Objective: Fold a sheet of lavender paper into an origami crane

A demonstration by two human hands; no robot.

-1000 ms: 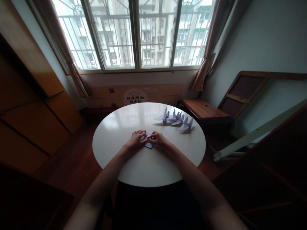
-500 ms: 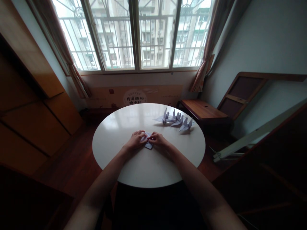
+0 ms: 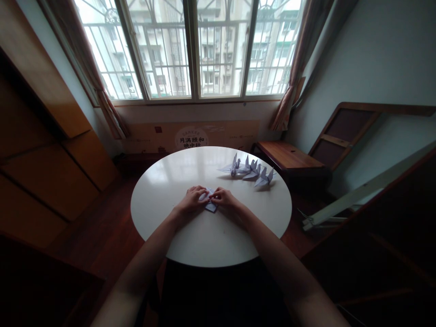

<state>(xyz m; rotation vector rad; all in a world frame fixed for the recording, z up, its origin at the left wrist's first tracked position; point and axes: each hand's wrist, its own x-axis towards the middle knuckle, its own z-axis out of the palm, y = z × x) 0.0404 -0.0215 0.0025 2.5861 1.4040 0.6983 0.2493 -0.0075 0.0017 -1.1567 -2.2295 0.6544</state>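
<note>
Near the barred window point(image 3: 195, 54), my feed shows me a round white table point(image 3: 211, 240) with a cluster of paper cranes point(image 3: 252, 171) standing by its far right edge. At its middle, well in from every edge, I have the left hand point(image 3: 195, 197) and right hand point(image 3: 223, 197) close together, each grip pinching the small folded paper point(image 3: 211, 207), whose near end shows between them.

Tan panel point(image 3: 221, 136) — "月满颐和", below it "映中秋".
</note>
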